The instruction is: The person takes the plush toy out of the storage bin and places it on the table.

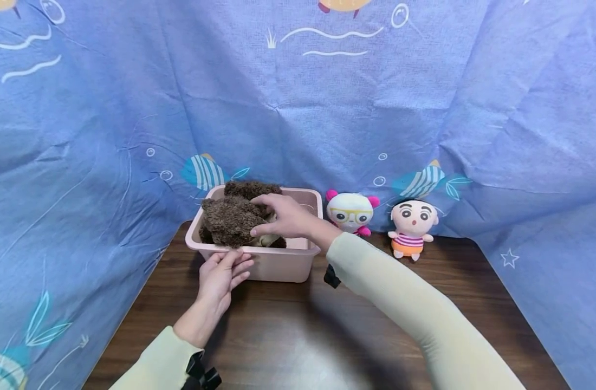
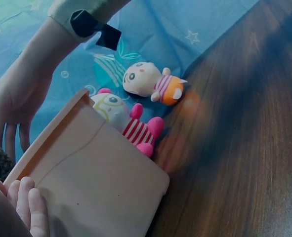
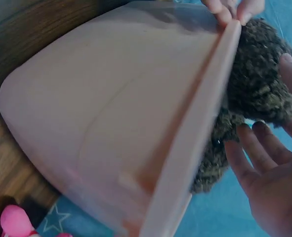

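Note:
A pink bin [image 1: 278, 266] holds a dark brown fluffy plush [image 1: 232, 219], whose upper parts rise above the rim. My left hand [image 1: 219, 276] pinches the bin's front rim between thumb and fingers; the right wrist view shows its fingertips on that rim beside the plush [image 3: 262, 74]. Over the plush's right side is my right hand [image 1: 290, 216], thumb and fingers spread apart and loosely bent. In the right wrist view that hand [image 3: 276, 182] has its fingertips at the fur, with no firm grip visible. The plush's underside is hidden in the bin.
Right of the bin, a white panda plush [image 1: 350, 211] with pink ears and yellow glasses sits by the blue cloth backdrop [image 1: 298, 119]. Farther right is a doll [image 1: 411, 225] in a striped shirt and orange shorts. All stand on a dark wooden table [image 1: 288, 336].

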The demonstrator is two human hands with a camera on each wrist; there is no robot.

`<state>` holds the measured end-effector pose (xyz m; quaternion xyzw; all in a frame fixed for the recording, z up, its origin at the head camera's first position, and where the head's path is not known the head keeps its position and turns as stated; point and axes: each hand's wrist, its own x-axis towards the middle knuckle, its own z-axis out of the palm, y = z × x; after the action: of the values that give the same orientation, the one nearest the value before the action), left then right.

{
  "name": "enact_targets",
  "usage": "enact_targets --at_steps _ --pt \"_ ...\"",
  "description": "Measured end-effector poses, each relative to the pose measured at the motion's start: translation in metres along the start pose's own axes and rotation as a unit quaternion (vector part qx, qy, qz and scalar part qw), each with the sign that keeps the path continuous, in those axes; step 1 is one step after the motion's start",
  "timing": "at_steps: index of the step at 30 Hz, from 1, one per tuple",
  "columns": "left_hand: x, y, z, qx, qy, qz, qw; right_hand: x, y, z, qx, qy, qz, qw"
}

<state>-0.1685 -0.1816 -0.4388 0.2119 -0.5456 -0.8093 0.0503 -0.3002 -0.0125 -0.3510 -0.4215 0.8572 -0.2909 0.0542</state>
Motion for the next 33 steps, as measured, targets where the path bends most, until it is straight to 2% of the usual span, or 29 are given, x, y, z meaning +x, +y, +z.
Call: enact_targets --at_steps 5,15,24,33 --pt "0.0 0.0 0.0 0.003 -0.001 -0.001 1.0 0.008 -0.002 0.012 -0.01 -0.009 0.02 0.9997" --pt "0.0 0.001 0.0 0.001 -0.001 -0.002 1.0 0.014 -0.003 0.02 -0.015 0.007 0.027 0.9995" --pt "0.0 0.001 -0.001 0.002 0.0 -0.004 1.0 0.016 -0.008 0.018 -0.027 0.022 0.029 0.999" --pt "0.0 0.0 0.0 0.004 0.0 -0.001 1.0 0.013 -0.009 0.009 0.012 0.035 0.031 0.9988"
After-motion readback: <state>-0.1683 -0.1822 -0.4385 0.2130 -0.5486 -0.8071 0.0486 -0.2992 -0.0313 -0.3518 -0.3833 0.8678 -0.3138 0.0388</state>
